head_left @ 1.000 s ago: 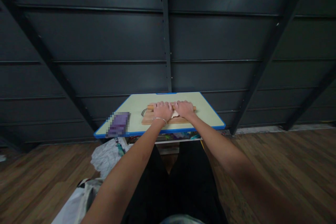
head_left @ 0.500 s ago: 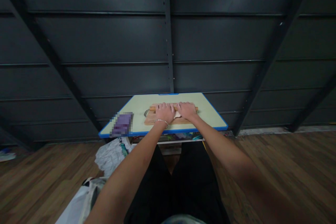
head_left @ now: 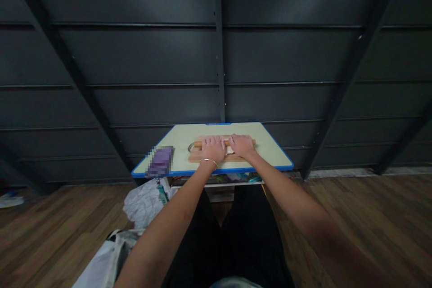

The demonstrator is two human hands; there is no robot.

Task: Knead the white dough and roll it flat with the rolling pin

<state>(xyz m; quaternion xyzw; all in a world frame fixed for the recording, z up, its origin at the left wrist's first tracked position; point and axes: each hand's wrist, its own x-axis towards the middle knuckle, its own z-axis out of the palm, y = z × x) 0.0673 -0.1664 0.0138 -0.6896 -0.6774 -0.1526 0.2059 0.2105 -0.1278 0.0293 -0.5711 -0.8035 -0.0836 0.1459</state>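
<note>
A wooden rolling pin (head_left: 198, 144) lies crosswise on a wooden cutting board (head_left: 194, 157). My left hand (head_left: 213, 148), with a bracelet at the wrist, is closed over the left part of the pin. Over its right part curls my right hand (head_left: 242, 145). Between the hands a pale piece of dough (head_left: 230, 150) shows on the board, partly hidden by them and the pin. A metal ring (head_left: 191, 147) sticks out at the board's left end.
The board rests on a small pale table (head_left: 182, 132) with a blue edge. At its left front corner lies a purple, pixelated object (head_left: 160, 161). Crumpled white material (head_left: 143, 202) and a bag (head_left: 108, 256) are at the lower left. Behind stands a dark panelled wall (head_left: 151, 54).
The whole view has shifted a little, so the table sits slightly lower and further right. Both hands keep their grip on the rolling pin, which seems slightly nearer me on the board.
</note>
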